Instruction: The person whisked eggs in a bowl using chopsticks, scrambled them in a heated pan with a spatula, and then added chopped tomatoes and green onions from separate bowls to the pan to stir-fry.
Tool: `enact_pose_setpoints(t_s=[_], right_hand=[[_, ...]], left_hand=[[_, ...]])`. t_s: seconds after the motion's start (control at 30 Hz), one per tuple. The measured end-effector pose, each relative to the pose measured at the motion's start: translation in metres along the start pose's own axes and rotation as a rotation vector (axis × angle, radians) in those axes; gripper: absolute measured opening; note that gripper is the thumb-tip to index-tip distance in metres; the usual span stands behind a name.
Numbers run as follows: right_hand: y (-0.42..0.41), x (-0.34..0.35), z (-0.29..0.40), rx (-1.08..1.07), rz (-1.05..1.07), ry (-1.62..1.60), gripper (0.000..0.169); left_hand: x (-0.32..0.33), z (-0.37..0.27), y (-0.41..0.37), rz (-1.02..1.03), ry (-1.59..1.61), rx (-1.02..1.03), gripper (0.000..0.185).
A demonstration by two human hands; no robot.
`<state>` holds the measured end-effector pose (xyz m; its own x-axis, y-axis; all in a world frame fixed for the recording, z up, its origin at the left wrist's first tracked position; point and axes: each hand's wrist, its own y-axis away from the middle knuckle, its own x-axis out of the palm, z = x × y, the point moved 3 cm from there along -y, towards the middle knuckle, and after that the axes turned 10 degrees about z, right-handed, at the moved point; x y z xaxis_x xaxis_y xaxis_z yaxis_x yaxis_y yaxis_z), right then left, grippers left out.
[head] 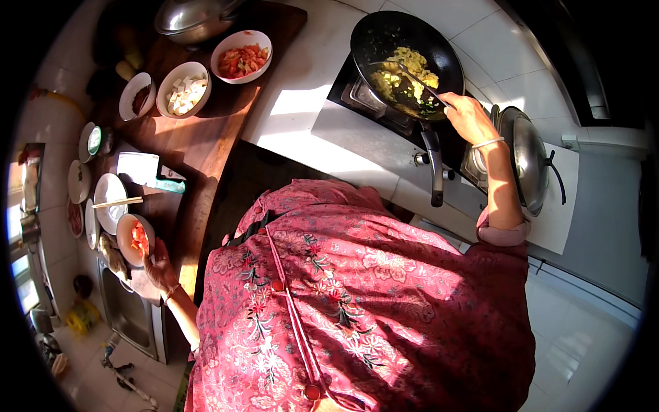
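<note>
My left hand (160, 270) grips the rim of a small white bowl (125, 234) at the left edge of the wooden worktop. Red chopped pieces, apparently tomato (138, 238), lie in it. On the other side, my right hand (469, 121) holds the thin handle of a metal spatula or ladle (423, 84). Its head dips into the black wok (447, 56), among scrambled egg (411, 61) with green bits, probably chopped scallion. The wok sits on a gas stove (350, 118). Its long handle (433, 165) points towards me, and neither hand touches it.
A bowl of cut tomato (244, 61), a bowl of white cubes (184, 95) and a bowl of dark sauce (138, 99) stand on the worktop (206, 144). Nearer lie a cleaver (139, 167) and chopsticks (117, 202) across a plate. A domed lid (525, 159) leans right of the stove.
</note>
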<state>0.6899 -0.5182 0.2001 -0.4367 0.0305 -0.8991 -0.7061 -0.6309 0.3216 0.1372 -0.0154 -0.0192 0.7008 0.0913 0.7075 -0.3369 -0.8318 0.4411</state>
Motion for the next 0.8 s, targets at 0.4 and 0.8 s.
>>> enact_pose_setpoints(t_s=[0.4,0.8], right_hand=[[-0.007,0.008,-0.042,0.113,-0.282,-0.099,0.031],[0.042,-0.018,0.018,0.236,0.178,-0.159,0.032]], left_hand=[[-0.004,-0.009,-0.016,0.163,0.067,-0.005,0.065],[0.054,-0.005,0.041,0.43,-0.169,-0.094,0.064]])
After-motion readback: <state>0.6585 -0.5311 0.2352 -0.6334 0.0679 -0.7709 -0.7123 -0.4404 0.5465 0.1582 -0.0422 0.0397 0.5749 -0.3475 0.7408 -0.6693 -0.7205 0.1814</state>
